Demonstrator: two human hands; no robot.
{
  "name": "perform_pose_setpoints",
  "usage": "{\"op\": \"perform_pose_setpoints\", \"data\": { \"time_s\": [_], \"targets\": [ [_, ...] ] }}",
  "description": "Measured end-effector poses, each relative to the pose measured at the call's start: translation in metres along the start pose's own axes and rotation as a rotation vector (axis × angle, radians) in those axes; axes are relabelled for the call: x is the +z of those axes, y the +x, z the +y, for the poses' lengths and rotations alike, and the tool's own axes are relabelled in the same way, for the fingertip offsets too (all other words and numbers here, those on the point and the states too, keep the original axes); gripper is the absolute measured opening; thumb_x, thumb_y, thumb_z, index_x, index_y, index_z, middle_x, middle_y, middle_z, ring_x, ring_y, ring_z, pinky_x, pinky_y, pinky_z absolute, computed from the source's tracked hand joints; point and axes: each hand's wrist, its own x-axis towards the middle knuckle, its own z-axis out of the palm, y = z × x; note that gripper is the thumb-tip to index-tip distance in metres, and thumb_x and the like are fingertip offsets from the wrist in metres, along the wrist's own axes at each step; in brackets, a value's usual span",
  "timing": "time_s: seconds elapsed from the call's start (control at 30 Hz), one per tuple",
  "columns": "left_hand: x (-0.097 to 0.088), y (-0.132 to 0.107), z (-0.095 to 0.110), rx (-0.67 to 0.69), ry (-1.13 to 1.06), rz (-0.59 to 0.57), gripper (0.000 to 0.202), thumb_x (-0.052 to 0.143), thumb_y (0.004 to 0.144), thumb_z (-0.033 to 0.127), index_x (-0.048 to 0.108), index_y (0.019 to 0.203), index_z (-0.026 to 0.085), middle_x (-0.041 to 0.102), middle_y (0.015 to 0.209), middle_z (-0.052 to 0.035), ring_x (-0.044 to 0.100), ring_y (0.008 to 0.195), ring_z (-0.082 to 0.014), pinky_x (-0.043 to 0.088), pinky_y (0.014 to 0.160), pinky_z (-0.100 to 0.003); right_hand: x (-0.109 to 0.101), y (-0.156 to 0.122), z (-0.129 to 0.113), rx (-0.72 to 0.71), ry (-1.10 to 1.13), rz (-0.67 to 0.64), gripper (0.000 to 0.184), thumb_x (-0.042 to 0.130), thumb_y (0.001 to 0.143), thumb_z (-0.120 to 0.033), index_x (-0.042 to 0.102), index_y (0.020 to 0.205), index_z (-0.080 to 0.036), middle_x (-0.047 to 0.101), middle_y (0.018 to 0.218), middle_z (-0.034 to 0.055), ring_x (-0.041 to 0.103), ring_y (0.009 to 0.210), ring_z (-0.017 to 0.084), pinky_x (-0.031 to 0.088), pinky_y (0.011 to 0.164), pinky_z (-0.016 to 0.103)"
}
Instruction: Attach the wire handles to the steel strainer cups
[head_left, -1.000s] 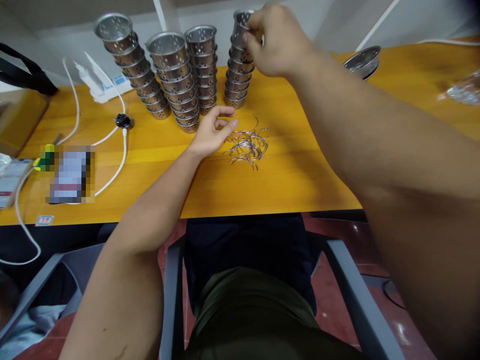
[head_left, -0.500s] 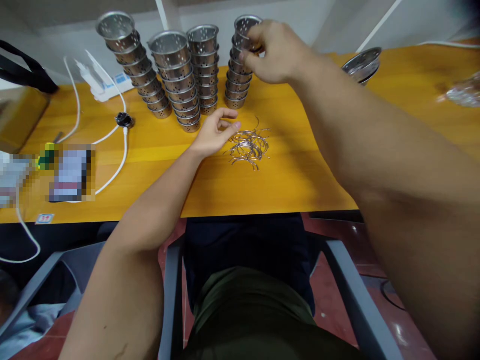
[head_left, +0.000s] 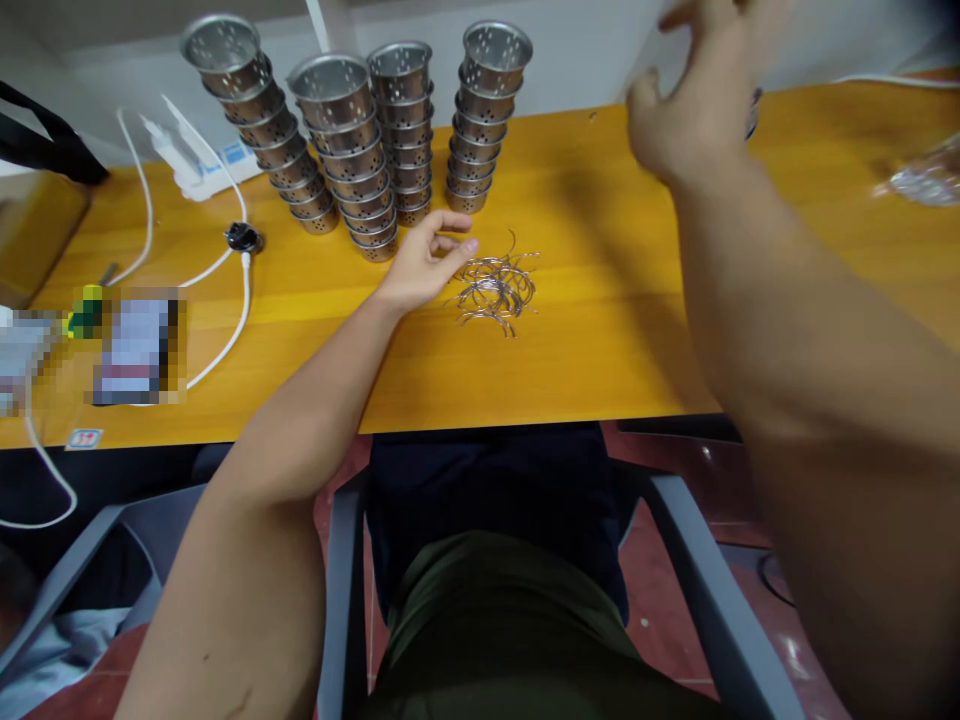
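My left hand (head_left: 426, 262) rests on the table with its fingers loosely curled and apart, holding nothing. Its thumb is close to a small heap of thin, curved metal wires (head_left: 496, 290). Up at the right, my right hand (head_left: 697, 115) is raised over the far edge of the table, thumb and fingers apart, a little blurred. Nothing shows in its grasp. Behind it, a shiny metal piece (head_left: 753, 112) is almost wholly hidden. Nested perforated metal cups stand at the back in several columns, among them the right stack (head_left: 487, 105) and the front stack (head_left: 349, 150).
A white power strip (head_left: 217, 170) with cables and a black plug (head_left: 244, 237) lies at the left. Nearer the front edge is a blurred-out phone (head_left: 133, 345). Clear plastic wrap (head_left: 930, 180) sits at the far right. Chair armrests (head_left: 686, 560) flank my lap.
My right hand has left the top cup of the right stack and moved right, now covering most of the shiny metal piece. My left hand has stayed by the wires.
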Motion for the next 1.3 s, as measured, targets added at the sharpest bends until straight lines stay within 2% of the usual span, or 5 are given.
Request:
{"op": "perform_pose_setpoints", "data": {
  "time_s": [0.17,0.4,0.6,1.03,1.3],
  "targets": [
    [0.001,0.002,-0.002,-0.021,-0.004,-0.022,0.045,0.102,0.113,0.046,0.080,0.144,0.023,0.089,0.150,-0.0164,0.092,0.118,-0.0304,0.079,0.105,-0.042,0.004,-0.024,0.062,0.439,-0.230,-0.227,0.068,0.107,0.114,-0.008,0.090,0.176,-0.030,0.045,0.201,0.0299,0.044,0.192,0.041,0.032,0.153,0.062],
    [-0.003,0.000,0.000,-0.001,-0.026,-0.024,0.041,0.098,0.117,0.042,0.080,0.146,0.020,0.088,0.154,-0.0184,0.092,0.117,-0.0271,0.078,0.105,-0.038,0.005,-0.029,0.091,0.343,-0.178,-0.163,0.105,0.120,0.095,0.002,0.069,0.188,-0.002,0.053,0.189,0.0365,0.072,0.172,0.027,0.047,0.142,0.026],
    [-0.003,-0.004,0.010,-0.022,0.012,-0.020,0.034,0.094,0.119,0.037,0.080,0.147,0.021,0.087,0.158,-0.0184,0.093,0.119,-0.0264,0.077,0.109,-0.037,-0.003,-0.019,0.104,0.267,-0.050,-0.314,0.054,0.100,0.126,-0.021,0.085,0.177,-0.007,0.047,0.198,0.0366,0.064,0.181,0.027,0.042,0.155,0.034],
    [-0.002,-0.005,0.006,0.019,-0.009,-0.044,0.050,0.097,0.112,0.053,0.079,0.145,0.020,0.087,0.149,-0.0193,0.090,0.116,-0.0300,0.075,0.105,-0.043,0.003,-0.022,0.073,0.054,0.201,-0.122,0.017,0.107,0.107,-0.006,0.093,0.115,-0.002,0.078,0.171,0.0385,0.091,0.143,0.027,0.065,0.112,0.038],
    [-0.005,-0.002,0.001,0.003,-0.019,-0.036,0.066,0.104,0.108,0.068,0.079,0.150,0.023,0.081,0.164,-0.0221,0.089,0.135,-0.0367,0.075,0.117,-0.049,0.042,-0.006,0.078,0.115,0.923,-0.098,0.047,0.098,0.105,0.014,0.075,0.077,-0.016,0.074,0.067,0.0000,0.058,0.055,0.001,0.041,0.056,0.024]
  ]
}}
